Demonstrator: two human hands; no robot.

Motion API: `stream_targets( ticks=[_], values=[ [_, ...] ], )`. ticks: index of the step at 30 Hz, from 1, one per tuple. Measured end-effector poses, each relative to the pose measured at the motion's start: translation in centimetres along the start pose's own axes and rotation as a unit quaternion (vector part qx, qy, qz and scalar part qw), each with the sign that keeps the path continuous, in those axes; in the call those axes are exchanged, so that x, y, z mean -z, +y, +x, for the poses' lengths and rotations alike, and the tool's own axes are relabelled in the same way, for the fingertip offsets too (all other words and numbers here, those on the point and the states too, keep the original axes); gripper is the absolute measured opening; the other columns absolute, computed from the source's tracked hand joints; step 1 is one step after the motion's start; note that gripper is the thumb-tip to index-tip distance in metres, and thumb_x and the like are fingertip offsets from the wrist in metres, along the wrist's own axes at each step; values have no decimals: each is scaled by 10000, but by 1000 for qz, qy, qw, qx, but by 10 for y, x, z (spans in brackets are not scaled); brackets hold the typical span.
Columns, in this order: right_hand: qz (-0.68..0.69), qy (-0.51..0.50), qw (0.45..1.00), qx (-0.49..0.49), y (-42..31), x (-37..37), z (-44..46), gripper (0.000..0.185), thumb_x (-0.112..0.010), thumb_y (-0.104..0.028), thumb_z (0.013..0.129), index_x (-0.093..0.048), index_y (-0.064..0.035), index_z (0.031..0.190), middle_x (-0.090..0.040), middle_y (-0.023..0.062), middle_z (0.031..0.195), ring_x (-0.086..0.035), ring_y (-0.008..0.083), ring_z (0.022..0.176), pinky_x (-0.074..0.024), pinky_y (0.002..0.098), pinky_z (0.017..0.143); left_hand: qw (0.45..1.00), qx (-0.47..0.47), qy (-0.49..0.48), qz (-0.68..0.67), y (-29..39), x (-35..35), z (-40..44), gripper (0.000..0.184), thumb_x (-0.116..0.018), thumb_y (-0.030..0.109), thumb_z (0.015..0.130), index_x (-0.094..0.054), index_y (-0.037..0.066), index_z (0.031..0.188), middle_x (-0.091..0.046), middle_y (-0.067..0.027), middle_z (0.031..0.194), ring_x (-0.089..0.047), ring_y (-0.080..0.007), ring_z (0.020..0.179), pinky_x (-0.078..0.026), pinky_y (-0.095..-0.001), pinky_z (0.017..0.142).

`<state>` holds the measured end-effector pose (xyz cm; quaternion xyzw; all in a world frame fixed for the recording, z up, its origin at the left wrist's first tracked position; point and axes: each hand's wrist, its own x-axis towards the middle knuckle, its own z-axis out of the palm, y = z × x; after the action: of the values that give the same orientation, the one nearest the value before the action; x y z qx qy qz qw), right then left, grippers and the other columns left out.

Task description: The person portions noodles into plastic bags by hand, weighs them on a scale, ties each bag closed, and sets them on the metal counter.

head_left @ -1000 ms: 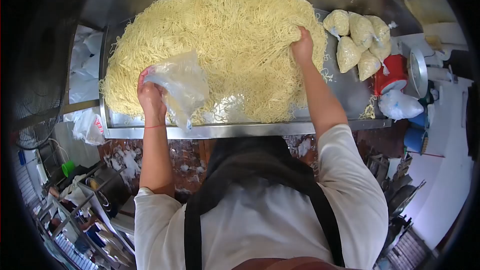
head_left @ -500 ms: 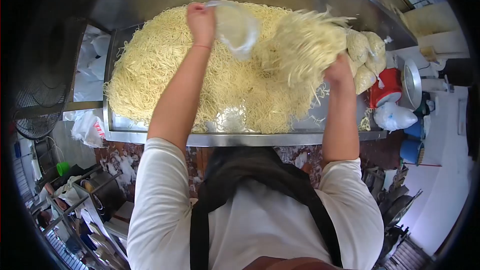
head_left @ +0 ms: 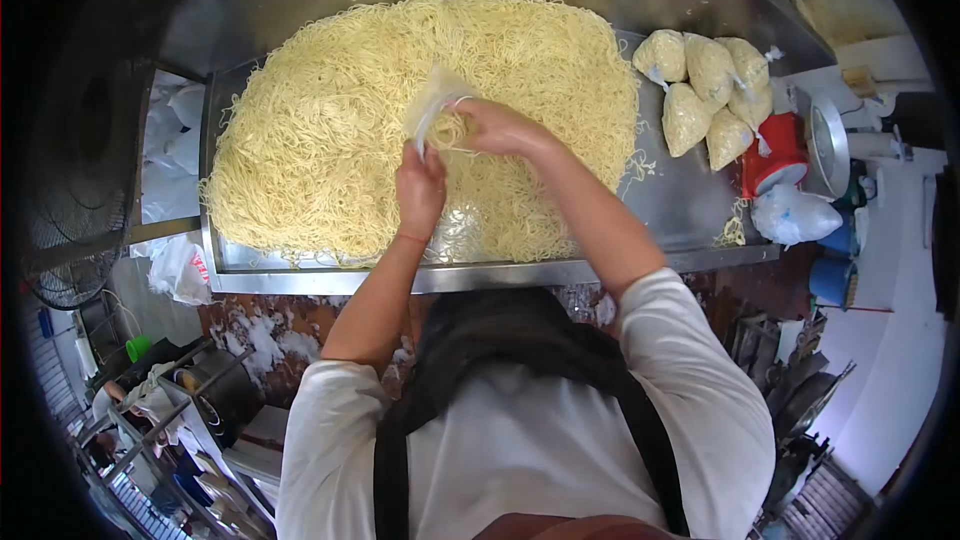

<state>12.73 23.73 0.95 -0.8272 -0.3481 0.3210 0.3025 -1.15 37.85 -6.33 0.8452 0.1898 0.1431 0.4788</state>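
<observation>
A wide heap of pale yellow noodles [head_left: 320, 130] covers much of the metal tray [head_left: 680, 210]. Over the middle of it, my left hand [head_left: 420, 192] is closed on the rim of a clear plastic bag [head_left: 432, 108]. My right hand [head_left: 490, 127] is at the mouth of this bag, its fingers curled around a bunch of noodles that partly shows below them. Part of the bag and the right fingertips are hard to make out.
Several tied bags of noodles [head_left: 708, 70] lie at the tray's right. Beyond them are a red container [head_left: 775, 145], a round metal lid or pan [head_left: 826, 155] and a white plastic bag [head_left: 795, 215]. A fan [head_left: 80, 210] stands at the left.
My right hand has swung left from the tray's right side, bringing noodles to the bag. My left hand has come down nearer to me, still holding the bag.
</observation>
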Motion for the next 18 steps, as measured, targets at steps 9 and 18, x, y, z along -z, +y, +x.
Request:
stream_targets(
  ticks=[9, 18],
  values=[
    [-239, 230, 941, -65, 159, 22, 7, 621, -800, -65, 687, -623, -114, 1281, -641, 174, 1240, -617, 303, 1143, -508, 363, 965, 988, 74, 35, -130, -22, -2, -11, 180, -573, 167, 981, -557, 0, 1045, -623, -100, 724, -595, -179, 642, -468, -323, 604],
    [-17, 67, 993, 97, 66, -48, -16, 424, -739, -102, 732, -641, -30, 1138, -680, 220, 875, -685, 323, 766, -550, 384, 721, 992, 19, -48, -112, 16, -16, -13, 150, -522, 168, 1022, -541, 20, 1012, -638, -130, 695, -642, -247, 619, -494, -354, 580]
  ],
)
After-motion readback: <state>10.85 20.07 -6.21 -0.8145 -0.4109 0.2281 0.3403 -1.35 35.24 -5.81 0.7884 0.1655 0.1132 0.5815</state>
